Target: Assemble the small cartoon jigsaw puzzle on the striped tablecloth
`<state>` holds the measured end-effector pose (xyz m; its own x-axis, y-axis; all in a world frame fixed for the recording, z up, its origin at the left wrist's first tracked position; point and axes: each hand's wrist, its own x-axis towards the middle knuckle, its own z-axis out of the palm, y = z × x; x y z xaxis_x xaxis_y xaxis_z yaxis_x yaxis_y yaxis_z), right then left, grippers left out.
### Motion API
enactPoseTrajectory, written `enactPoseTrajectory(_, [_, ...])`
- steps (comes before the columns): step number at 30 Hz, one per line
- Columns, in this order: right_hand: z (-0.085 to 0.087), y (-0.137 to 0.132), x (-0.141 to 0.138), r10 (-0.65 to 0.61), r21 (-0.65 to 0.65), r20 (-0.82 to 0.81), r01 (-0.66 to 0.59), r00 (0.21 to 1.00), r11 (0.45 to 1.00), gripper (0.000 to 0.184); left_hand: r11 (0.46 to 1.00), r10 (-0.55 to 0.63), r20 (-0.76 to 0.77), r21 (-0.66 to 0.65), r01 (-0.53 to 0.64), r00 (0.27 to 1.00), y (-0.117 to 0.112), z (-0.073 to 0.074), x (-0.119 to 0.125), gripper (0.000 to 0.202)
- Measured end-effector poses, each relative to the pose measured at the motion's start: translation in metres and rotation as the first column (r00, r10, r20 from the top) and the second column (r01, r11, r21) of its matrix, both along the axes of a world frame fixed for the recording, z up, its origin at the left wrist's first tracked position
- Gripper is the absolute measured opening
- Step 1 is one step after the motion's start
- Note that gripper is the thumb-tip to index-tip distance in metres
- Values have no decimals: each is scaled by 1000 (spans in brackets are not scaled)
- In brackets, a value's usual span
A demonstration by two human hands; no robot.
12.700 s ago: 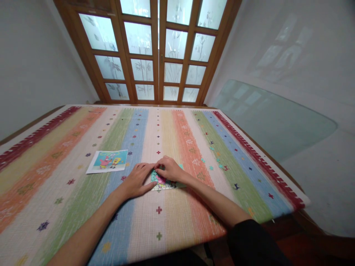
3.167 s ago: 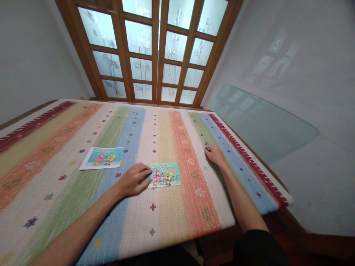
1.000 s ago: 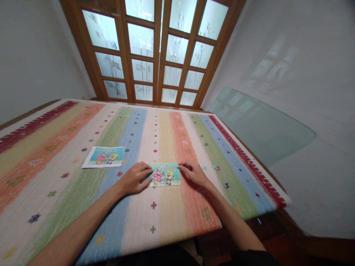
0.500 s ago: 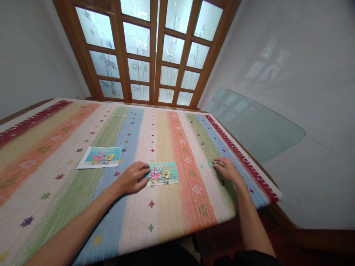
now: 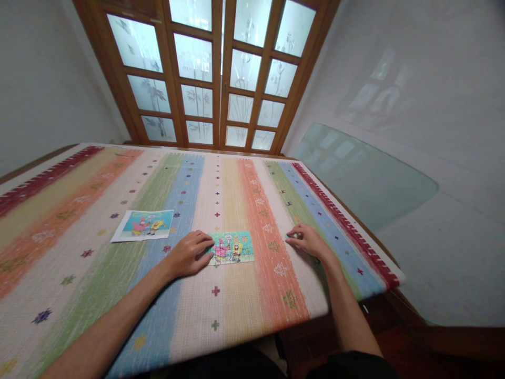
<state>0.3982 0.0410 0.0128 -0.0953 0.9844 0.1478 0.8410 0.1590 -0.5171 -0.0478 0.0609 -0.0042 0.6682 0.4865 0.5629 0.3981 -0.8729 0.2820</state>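
Note:
A small cartoon jigsaw puzzle (image 5: 232, 247) lies flat on the striped tablecloth (image 5: 244, 305), in front of me. My left hand (image 5: 188, 256) lies flat on the cloth with its fingers spread, fingertips pressing on the puzzle's left edge. To the right, my right hand (image 5: 308, 241) rests on the cloth, apart from the puzzle. Its fingers are drawn together in a pinch at a small teal puzzle piece (image 5: 288, 238). A printed reference picture (image 5: 143, 225) showing the same cartoon lies further left.
A few tiny loose pieces (image 5: 289, 203) are scattered on the green and blue stripes at the right. The table's right edge (image 5: 379, 263) is close to my right hand. A glass sheet (image 5: 366, 173) leans on the right wall. Wooden doors (image 5: 221, 73) with frosted panes stand behind.
My right hand left the puzzle's right edge, went out toward the table's right side, and has come back a little to the left. The left hand and the puzzle have stayed put.

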Motion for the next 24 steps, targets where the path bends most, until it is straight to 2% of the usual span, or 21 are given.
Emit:
enactPoseTrajectory(4, [-4, 4, -7, -40, 13, 21, 39, 999, 999, 9, 1000, -2, -17, 5, 2, 1000, -1, 2, 0, 18])
enactPoseTrajectory(9, [-4, 3, -7, -61, -6, 20, 61, 998, 998, 9, 1000, 4, -18, 12, -3, 1000, -1, 2, 0, 20])
enactPoseTrajectory(13, [0, 6, -7, -24, -78, -48, 20, 999, 997, 13, 1000, 6, -21, -5, -6, 1000, 0, 1, 0, 21])
enactPoseTrajectory(18, [9, 14, -25, 50, -188, -238, -97, 970, 977, 16, 1000, -2, -29, 2, 2, 1000, 0, -1, -1, 21])
enactPoseTrajectory(21, [13, 20, -49, 135, -227, -371, -231, 919, 946, 22, 1000, 4, -33, -3, -4, 999, 1, -2, -1, 21])
enactPoseTrajectory(24, [16, 28, -76, 209, -241, -424, -332, 881, 912, 25, 1000, -3, -25, -6, 3, 1000, 1, -2, -1, 21])
